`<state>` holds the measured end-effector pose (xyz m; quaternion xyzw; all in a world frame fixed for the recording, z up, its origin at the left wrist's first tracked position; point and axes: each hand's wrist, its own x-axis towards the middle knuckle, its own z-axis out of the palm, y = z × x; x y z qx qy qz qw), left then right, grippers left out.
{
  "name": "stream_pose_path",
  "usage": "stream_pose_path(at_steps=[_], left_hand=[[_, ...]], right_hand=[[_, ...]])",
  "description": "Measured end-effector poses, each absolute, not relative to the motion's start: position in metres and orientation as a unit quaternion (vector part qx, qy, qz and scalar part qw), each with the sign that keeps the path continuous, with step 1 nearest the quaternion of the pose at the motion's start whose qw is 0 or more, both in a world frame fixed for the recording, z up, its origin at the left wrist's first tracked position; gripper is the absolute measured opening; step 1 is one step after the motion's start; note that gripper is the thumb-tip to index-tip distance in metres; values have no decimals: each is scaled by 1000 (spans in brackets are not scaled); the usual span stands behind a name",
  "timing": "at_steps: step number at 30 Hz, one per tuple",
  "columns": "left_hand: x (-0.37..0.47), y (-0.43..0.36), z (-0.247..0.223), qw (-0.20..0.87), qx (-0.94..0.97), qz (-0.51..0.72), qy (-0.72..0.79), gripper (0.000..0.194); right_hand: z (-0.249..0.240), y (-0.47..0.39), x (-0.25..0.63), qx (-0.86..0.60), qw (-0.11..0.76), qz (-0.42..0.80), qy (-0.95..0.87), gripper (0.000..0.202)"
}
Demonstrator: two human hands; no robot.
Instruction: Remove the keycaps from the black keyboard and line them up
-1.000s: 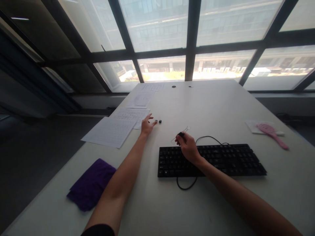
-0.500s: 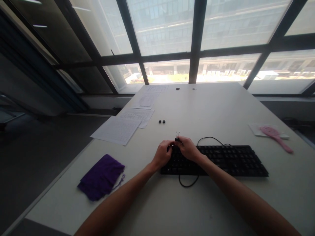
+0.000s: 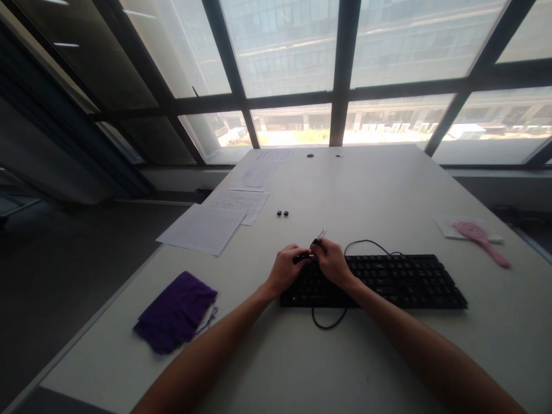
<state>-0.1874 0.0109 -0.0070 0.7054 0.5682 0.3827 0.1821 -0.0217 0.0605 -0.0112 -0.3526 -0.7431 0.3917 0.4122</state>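
My right hand (image 3: 333,261) grips a small black piece with two thin, pale wire prongs (image 3: 322,232) sticking up from it. Close beside it is my left hand (image 3: 288,267), its thumb and forefinger closed. Something dark (image 3: 303,257) shows between those fingers, but whether it is a held thing or the keyboard behind I cannot make out. Both hands are over the left end of a black keyboard (image 3: 401,282), hiding part of its keys. Beyond the hands, two small black pieces (image 3: 282,213) lie side by side on the white table (image 3: 366,195).
A purple cloth pouch (image 3: 176,313) lies left of my forearm. Sheets of paper (image 3: 202,227) run along the table's left side. At the right, a pink hairbrush (image 3: 478,236) rests partly on a white packet (image 3: 446,225). A black cable (image 3: 330,326) loops out below the keyboard.
My right hand has turned slightly and shifted right, and the wire prongs now lean right instead of pointing straight up. My fingertips have parted a little. The keyboard stays in place.
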Motion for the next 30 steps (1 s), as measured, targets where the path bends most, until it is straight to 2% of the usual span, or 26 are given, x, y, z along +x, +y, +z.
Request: stream_pose_path(at_steps=[7, 10, 23, 26, 30], left_hand=[[-183, 6, -5, 176, 674, 449, 559, 26], [-182, 5, -6, 161, 656, 463, 574, 26], [-185, 6, -6, 48, 767, 365, 526, 28], [-186, 6, -6, 60, 771, 371, 514, 24], [-191, 13, -4, 138, 748, 416, 499, 16]], right_hand=[[-5, 61, -23, -360, 442, 422, -705, 20], [-3, 59, -24, -359, 442, 432, -699, 20], [-8, 64, -25, -365, 452, 417, -699, 20], [-8, 64, -24, -363, 448, 425, -698, 19], [-6, 62, -25, -368, 446, 425, -696, 20]])
